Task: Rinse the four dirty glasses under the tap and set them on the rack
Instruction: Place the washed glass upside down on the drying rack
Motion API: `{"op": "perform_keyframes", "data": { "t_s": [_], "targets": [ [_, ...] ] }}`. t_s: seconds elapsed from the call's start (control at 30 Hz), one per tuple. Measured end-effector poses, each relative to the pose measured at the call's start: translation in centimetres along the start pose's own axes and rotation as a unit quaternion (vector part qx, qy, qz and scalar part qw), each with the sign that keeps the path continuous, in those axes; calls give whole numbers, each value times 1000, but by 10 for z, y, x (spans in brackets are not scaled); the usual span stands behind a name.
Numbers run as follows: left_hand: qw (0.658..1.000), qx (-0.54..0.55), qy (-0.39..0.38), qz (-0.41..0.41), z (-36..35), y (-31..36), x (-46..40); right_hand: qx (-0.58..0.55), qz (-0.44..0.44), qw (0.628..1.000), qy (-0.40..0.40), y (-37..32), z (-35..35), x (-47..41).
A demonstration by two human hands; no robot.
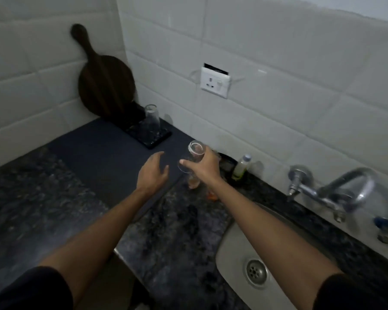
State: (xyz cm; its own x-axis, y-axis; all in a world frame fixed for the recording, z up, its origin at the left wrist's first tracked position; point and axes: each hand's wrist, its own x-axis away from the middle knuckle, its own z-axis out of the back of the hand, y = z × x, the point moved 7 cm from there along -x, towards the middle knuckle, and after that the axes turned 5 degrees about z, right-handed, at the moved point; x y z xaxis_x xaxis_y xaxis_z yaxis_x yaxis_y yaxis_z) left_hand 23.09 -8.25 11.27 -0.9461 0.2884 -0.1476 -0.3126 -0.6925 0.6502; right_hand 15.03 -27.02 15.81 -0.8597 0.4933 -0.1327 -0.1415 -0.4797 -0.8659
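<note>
My right hand (pixel 205 167) grips a clear glass (pixel 194 156), tilted with its base pointing up and away, above the dark counter. Just below that hand stands another glass (pixel 193 182) with brownish residue, partly hidden by my wrist. My left hand (pixel 154 172) hovers open over the dark mat (pixel 103 153), a little left of the held glass. One clear glass (pixel 152 120) rests upside down on the black rack tray (pixel 154 139) at the back corner. The tap (pixel 336 186) curves over the steel sink (pixel 233 249) at the right.
A round dark wooden board (pixel 105 86) leans against the tiled corner behind the rack. A small bottle (pixel 241 167) and a dark round container (pixel 227 162) stand by the wall near the sink. A wall socket (pixel 215 82) is above. Speckled granite counter (pixel 43 198) spreads left.
</note>
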Motion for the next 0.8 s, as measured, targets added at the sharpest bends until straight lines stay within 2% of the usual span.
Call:
{"op": "perform_keyframes", "data": {
  "t_s": [0.13,0.23,0.4,0.67,0.8],
  "targets": [
    [995,-45,-69,62,-8,-90,-52,1,-14,1000,-27,-22,-85,-67],
    [989,-80,-112,53,-16,-139,-93,-11,-17,999,-29,-30,-141,-109],
    [980,-143,-133,38,-18,-183,-148,1,-20,999,-42,-28,-213,-163],
    [949,-242,-193,50,-39,-244,-205,21,-10,1000,-17,2,-271,-224],
    [953,-253,-161,25,-50,-251,-208,63,-6,998,3,8,-285,-237]
  ]
}}
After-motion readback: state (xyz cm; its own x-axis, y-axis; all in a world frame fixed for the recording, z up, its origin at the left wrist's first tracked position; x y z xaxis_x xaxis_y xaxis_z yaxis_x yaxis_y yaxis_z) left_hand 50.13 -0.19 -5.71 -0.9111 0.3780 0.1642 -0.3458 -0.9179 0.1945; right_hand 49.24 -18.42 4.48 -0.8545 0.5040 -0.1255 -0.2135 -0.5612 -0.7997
